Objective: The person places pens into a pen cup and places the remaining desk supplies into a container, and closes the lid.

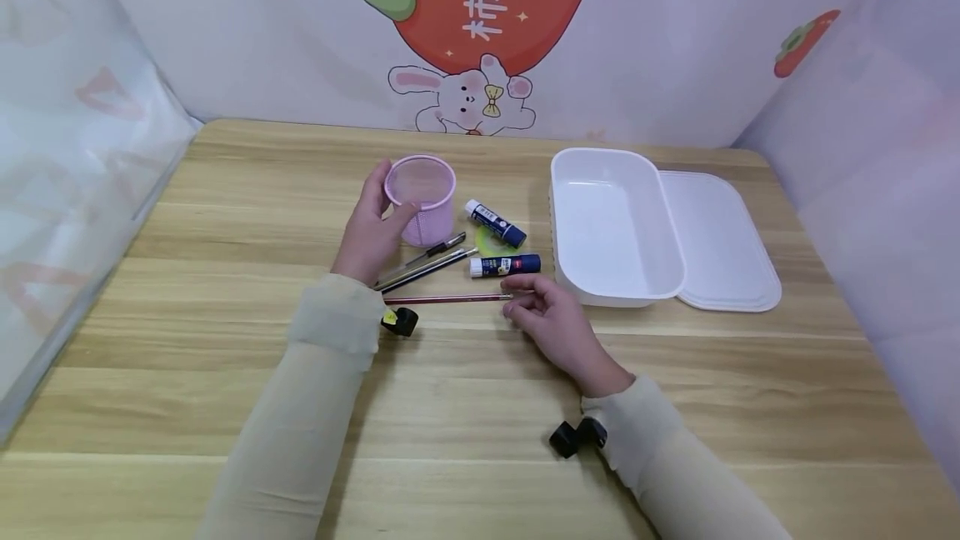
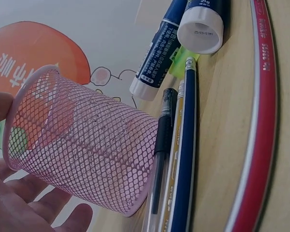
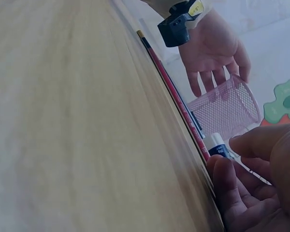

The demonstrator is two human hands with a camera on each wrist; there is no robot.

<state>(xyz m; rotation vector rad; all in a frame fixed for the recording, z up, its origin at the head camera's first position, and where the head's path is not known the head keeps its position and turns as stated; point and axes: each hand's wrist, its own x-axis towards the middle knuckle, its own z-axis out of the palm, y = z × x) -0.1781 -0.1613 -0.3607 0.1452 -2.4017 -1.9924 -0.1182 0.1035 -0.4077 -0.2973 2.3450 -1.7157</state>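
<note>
My left hand [image 1: 372, 232] holds a pink mesh pen cup [image 1: 431, 222] by its rim, thumb at the near side and fingers around the far left side. The cup stands upright on the table. Just right of it, my right hand [image 1: 551, 319] hovers low with loosely bent fingers, thumb and forefinger apart. Its fingertips are right at the end of a red pencil [image 1: 450, 299]. Behind that pencil lie a blue pencil [image 2: 187, 145], a yellow pencil [image 2: 174, 166] and a black-capped pen [image 2: 166, 121]. Two glue sticks [image 1: 497, 223] with white ends lie beside the cup.
A white plastic box [image 1: 611, 232] stands right of the glue sticks, its lid [image 1: 731, 244] lying flat beside it. A green-yellow ring-like item [image 1: 489, 242] sits between the glue sticks. A printed cloth [image 1: 637, 65] hangs behind the wooden table [image 1: 247, 215].
</note>
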